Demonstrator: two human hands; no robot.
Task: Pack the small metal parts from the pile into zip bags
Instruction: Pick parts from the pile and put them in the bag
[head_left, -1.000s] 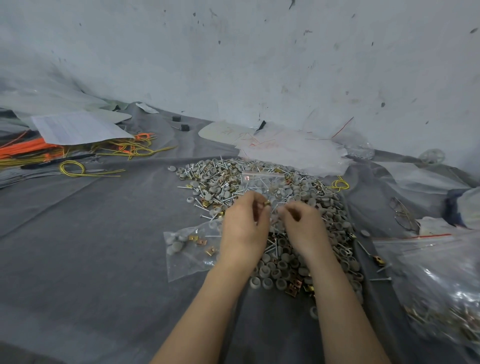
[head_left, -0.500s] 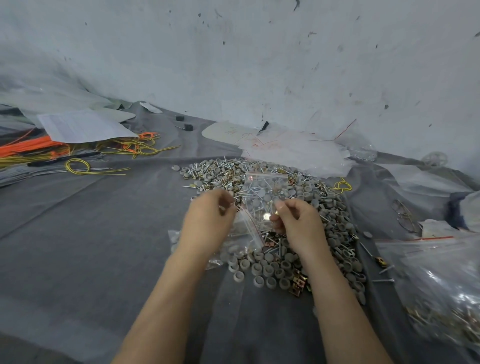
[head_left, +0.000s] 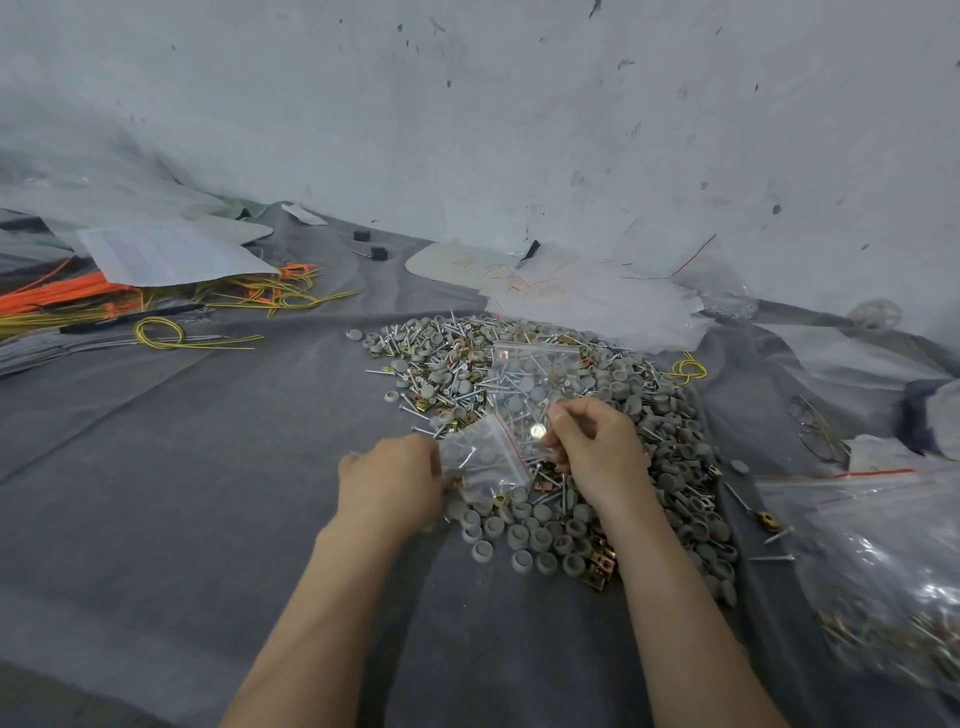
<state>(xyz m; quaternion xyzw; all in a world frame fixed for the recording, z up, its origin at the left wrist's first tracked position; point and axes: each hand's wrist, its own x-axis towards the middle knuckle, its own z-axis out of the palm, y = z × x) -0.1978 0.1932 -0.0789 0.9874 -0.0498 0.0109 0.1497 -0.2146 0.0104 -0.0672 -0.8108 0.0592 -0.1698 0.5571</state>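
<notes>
A pile of small parts (head_left: 639, 415), grey caps, screws and brass clips, lies on the grey cloth (head_left: 208, 467) in the middle. My left hand (head_left: 392, 480) grips a small clear zip bag (head_left: 480, 457) that holds a few parts, at the pile's near left edge. My right hand (head_left: 592, 447) pinches the lower edge of a second clear zip bag (head_left: 530, 384) with a red seal line, which lies over the pile and has screws and caps in it. The two hands are close together.
A large clear bag of filled parts (head_left: 893, 582) lies at the right edge. Orange and yellow wires (head_left: 156, 306) and a paper sheet (head_left: 166, 254) sit far left. White plastic sheets (head_left: 597, 301) lie behind the pile against the wall. Spectacles (head_left: 815, 426) rest at the right.
My left hand has dropped toward me and to the left, now holding the small bag low at the pile's edge. My right hand stays on the other bag, barely moved.
</notes>
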